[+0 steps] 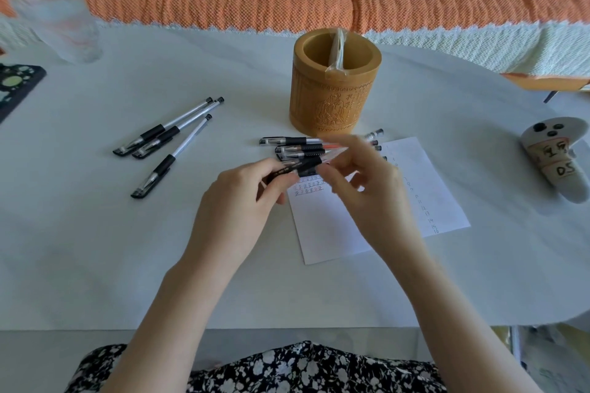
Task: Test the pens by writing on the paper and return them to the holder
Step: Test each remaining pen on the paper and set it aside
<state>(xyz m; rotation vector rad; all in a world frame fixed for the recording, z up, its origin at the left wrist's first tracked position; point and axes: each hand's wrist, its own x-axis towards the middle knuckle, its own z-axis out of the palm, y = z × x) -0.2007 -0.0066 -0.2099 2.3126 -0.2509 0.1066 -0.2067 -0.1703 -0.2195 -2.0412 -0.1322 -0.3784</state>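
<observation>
Holding cap and barrel in one straight line, with no bending, looks the sound way to do this step, and the tip is best kept over the paper (335, 233) so any stray ink lands there. The left hand (242, 198) has thumb and fingers curled round the black cap end of a pen (300, 166), gripping it. The right hand (367, 188) pinches the clear barrel at the other end, though it is blurred and which fingers bear on it cannot be told. Together they hold the pen just above the sheet's far part, where rows of marks show. The sheet lies flat on the white table (95, 249). Just beyond, several capped pens (297, 145) lie in a loose pile across the paper's far edge. Behind them the carved holder (335, 89) stands upright, no pen rising from it. Three more pens (166, 137) lie well to its left.
</observation>
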